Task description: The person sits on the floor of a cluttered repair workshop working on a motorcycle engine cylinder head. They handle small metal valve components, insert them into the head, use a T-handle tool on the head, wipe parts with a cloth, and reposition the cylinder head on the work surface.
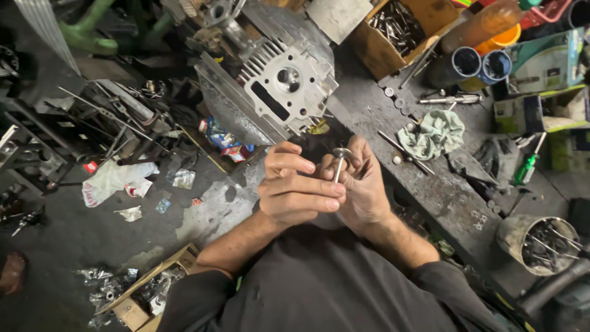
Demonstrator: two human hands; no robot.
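Observation:
A small metal engine valve (pixel 341 157) with a round flat head and a thin stem stands upright between both my hands. My right hand (pixel 364 187) grips its stem from the right side. My left hand (pixel 295 190) is curled against it from the left, fingertips touching the stem. Just beyond the hands a grey finned cylinder head (pixel 279 83) sits tilted at the workbench edge, with a round port and a slot facing me.
A dirty workbench (pixel 442 190) runs to the right, carrying a green rag (pixel 434 133), a green-handled screwdriver (pixel 527 166), a cardboard box of metal parts (pixel 393 31), round tins (pixel 476 64) and a pot of rods (pixel 544 243). Litter and a cardboard box (pixel 147 295) lie on the floor at left.

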